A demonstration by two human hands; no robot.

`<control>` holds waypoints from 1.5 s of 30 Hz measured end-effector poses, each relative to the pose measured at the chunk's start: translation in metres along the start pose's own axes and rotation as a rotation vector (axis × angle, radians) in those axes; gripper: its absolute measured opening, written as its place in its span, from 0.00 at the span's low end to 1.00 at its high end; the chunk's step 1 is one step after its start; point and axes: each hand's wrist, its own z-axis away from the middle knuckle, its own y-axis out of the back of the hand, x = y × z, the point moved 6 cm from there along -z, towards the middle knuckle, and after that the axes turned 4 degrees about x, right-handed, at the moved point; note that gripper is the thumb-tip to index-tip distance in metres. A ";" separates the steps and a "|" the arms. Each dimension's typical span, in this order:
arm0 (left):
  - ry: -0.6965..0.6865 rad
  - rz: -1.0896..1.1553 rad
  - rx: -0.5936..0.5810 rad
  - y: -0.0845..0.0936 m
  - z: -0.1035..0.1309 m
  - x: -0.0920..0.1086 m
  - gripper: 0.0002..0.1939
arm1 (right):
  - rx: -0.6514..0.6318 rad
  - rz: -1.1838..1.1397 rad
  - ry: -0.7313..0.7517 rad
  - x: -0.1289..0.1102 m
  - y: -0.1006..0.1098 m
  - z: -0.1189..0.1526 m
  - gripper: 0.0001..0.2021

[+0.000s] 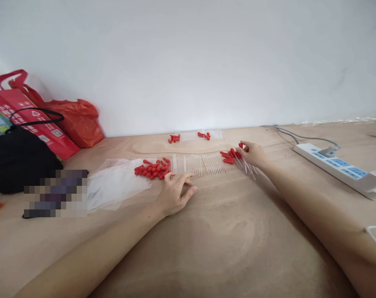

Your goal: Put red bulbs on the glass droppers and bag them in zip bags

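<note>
My left hand point(177, 192) lies on the table with its fingers apart, holding nothing. Its fingertips are at the near ends of a row of thin clear dropper tubes point(188, 164), and a pile of red rubber bulbs point(153, 169) sits just beyond its left side. To the right, my right hand point(252, 154) pinches a red-bulbed dropper point(240, 145) between thumb and fingers; whether a tube is fitted to it is hidden. Under that hand lies a bunch of clear tubes with red bulbs point(245, 166). Another set of tubes point(214, 164) is lined up between my hands.
Clear plastic bags point(116, 182) are spread at left. Near the wall are small red bulb groups point(174, 138) on or beside another clear bag point(190, 135). A white power strip point(333, 163) stands right; a red bag point(77, 122) and black bag point(20, 159) stand left.
</note>
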 end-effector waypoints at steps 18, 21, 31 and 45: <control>0.258 -0.389 0.232 0.022 -0.002 -0.033 0.09 | -0.162 0.154 0.455 -0.043 -0.020 0.021 0.09; 0.316 -0.431 0.238 0.026 -0.004 -0.043 0.10 | -0.167 0.189 0.455 -0.040 -0.020 0.020 0.07; 0.394 -0.536 0.105 0.018 -0.051 -0.057 0.13 | -0.074 0.249 0.454 -0.046 -0.016 0.020 0.09; 0.458 -0.594 -0.080 -0.001 -0.081 -0.048 0.13 | 0.073 -0.268 0.472 -0.093 -0.014 0.065 0.09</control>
